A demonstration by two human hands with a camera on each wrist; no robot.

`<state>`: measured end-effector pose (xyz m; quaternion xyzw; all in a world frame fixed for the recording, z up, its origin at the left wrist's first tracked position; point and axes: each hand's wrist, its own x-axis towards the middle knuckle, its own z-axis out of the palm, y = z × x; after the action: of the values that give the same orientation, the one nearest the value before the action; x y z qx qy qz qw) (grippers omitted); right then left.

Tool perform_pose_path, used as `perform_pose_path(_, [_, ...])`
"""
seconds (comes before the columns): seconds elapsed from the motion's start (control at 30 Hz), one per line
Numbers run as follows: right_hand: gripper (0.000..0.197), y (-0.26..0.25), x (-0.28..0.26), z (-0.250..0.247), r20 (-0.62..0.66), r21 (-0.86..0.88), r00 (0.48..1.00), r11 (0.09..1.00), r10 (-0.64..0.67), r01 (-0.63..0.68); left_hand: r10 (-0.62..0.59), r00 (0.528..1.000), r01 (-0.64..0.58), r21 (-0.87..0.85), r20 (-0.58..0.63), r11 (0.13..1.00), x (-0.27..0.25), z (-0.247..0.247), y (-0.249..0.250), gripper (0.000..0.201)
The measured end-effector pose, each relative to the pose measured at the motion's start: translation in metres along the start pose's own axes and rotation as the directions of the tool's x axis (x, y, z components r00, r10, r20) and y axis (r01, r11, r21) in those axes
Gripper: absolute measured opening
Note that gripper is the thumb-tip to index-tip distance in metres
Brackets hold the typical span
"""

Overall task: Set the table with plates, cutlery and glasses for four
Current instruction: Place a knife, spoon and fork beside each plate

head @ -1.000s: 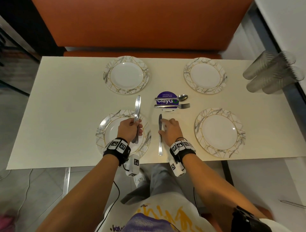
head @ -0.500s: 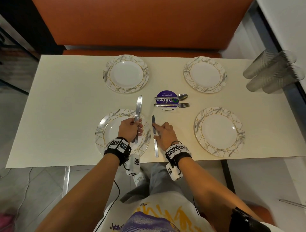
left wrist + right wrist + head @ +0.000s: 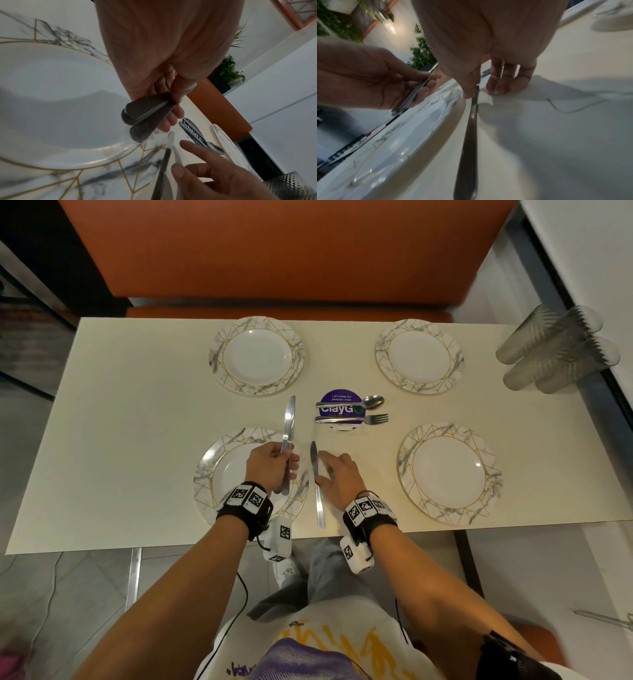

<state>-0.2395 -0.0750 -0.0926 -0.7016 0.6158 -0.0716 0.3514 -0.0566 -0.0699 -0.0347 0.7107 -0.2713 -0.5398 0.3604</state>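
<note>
Your right hand (image 3: 337, 474), fingers flat, squares the knife (image 3: 317, 484) at the plate's (image 3: 219, 460) 3 o'clock; left hand (image 3: 270, 465) grips spare knives (image 3: 287, 428) for the remaining places.

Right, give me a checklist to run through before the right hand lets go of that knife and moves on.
1. Steel table knife flat on cream table: ok.
2. Knife beside near-left marble-rimmed plate, clear of the rim: ok.
3. Right hand only touching the knife with straight fingers: ok.
4. Left hand gripping spare knives: ok; count cannot tell.
5. Spoon and fork distributed: not ok.
6. Clear textured glasses at places: not ok, clustered at the right end.
</note>
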Motion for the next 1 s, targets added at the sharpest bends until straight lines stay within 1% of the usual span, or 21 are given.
perform_pose_path(0.07, [0.053, -0.001, 0.000, -0.008, -0.053, 0.120, 0.998, 0.992, 0.034, -0.027, 0.017, 1.000, -0.018, 0.043, 0.011, 0.999, 0.000, 0.003, 0.002, 0.013])
perform_pose_path(0.13, [0.043, -0.004, -0.001, -0.022, -0.125, 0.220, 0.990, 0.975, 0.065, -0.036, 0.055, 0.997, -0.059, 0.104, 0.047, 0.993, -0.002, 0.010, 0.005, 0.012])
perform_pose_path(0.2, [0.034, -0.007, -0.002, -0.037, -0.187, 0.288, 0.979, 0.957, 0.085, -0.028, 0.080, 0.993, -0.089, 0.105, 0.083, 0.991, -0.005, 0.021, 0.009, 0.013])
perform_pose_path(0.27, [0.030, -0.010, -0.001, -0.052, -0.225, 0.348, 0.968, 0.937, 0.107, -0.023, 0.099, 0.987, -0.109, 0.071, 0.123, 0.992, -0.010, 0.035, 0.016, 0.013])
perform_pose_path(0.43, [0.026, -0.003, 0.003, -0.094, -0.276, 0.434, 0.950, 0.901, 0.146, -0.013, 0.146, 0.966, -0.163, 0.066, 0.215, 0.984, -0.023, 0.078, 0.036, 0.010])
perform_pose_path(0.5, [0.022, 0.006, 0.003, -0.111, -0.295, 0.444, 0.944, 0.896, 0.149, -0.003, 0.156, 0.953, -0.176, 0.056, 0.260, 0.983, -0.025, 0.098, 0.046, 0.011])
perform_pose_path(0.57, [0.015, 0.018, 0.003, -0.128, -0.301, 0.491, 0.938, 0.871, 0.173, -0.003, 0.172, 0.939, -0.193, 0.044, 0.299, 0.980, -0.024, 0.119, 0.056, 0.013])
perform_pose_path(0.67, [0.007, 0.046, 0.003, -0.157, -0.295, 0.572, 0.924, 0.820, 0.241, -0.032, 0.186, 0.918, -0.204, 0.015, 0.351, 0.979, -0.026, 0.158, 0.068, 0.013])
perform_pose_path(0.77, [0.006, 0.082, 0.001, -0.191, -0.325, 0.571, 0.901, 0.819, 0.288, -0.056, 0.173, 0.912, -0.182, -0.010, 0.371, 0.983, -0.030, 0.204, 0.075, 0.016])
perform_pose_path(0.83, [0.009, 0.110, -0.002, -0.216, -0.336, 0.603, 0.885, 0.796, 0.323, -0.062, 0.145, 0.922, -0.150, -0.014, 0.360, 0.989, -0.031, 0.235, 0.077, 0.018])
perform_pose_path(0.9, [0.012, 0.142, -0.004, -0.240, -0.336, 0.628, 0.873, 0.775, 0.353, -0.072, 0.099, 0.935, -0.091, -0.040, 0.341, 0.995, -0.031, 0.265, 0.076, 0.015])
perform_pose_path(1.0, [0.012, 0.196, -0.009, -0.275, -0.327, 0.630, 0.858, 0.768, 0.397, -0.115, 0.055, 0.958, -0.037, -0.067, 0.282, 0.997, -0.032, 0.304, 0.074, 0.012])
